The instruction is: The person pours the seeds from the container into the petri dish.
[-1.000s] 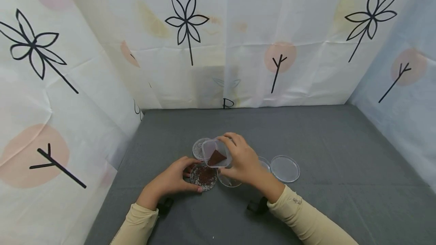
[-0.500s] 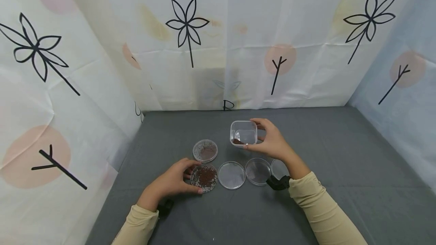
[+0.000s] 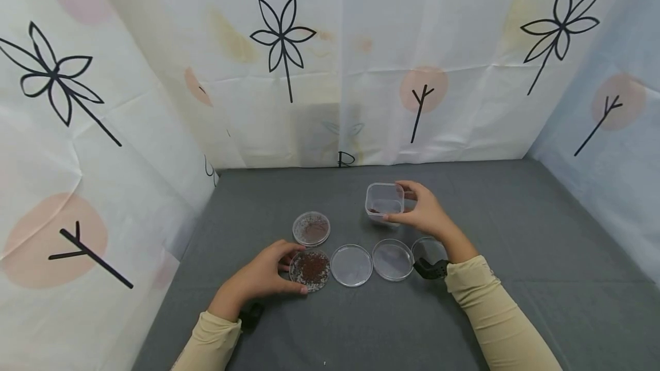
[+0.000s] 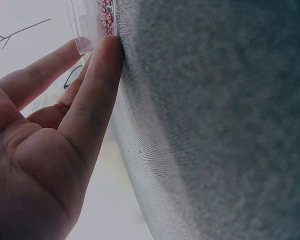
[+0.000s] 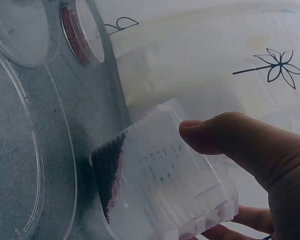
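Note:
My left hand (image 3: pixel 265 271) holds a round clear petri dish (image 3: pixel 313 268) on the table between thumb and fingers. White bits and a heap of reddish-brown granules lie in it. In the left wrist view, the thumb presses the wall of the dish (image 4: pixel 106 15) low down by the cloth. Farther back, my right hand (image 3: pixel 425 210) grips a squarish clear plastic tub (image 3: pixel 385 192) by its right side. The tub stands nearly upright, close over the table. Some dark reddish granules (image 5: pixel 109 170) show at its bottom in the right wrist view.
Behind the left dish sits another petri dish (image 3: pixel 311 229) with white and brown contents. To the right, a see-through dish (image 3: pixel 351 266), a second clear dish (image 3: pixel 393 260) and a third clear dish (image 3: pixel 428 249) form a row, the last partly behind the right wrist. Patterned cloth walls (image 3: pixel 381 113) enclose the grey table.
The right hand has carried the tub from a tilted pose over the left dish to the right and back, now turned more upright. My left hand has stayed at its dish.

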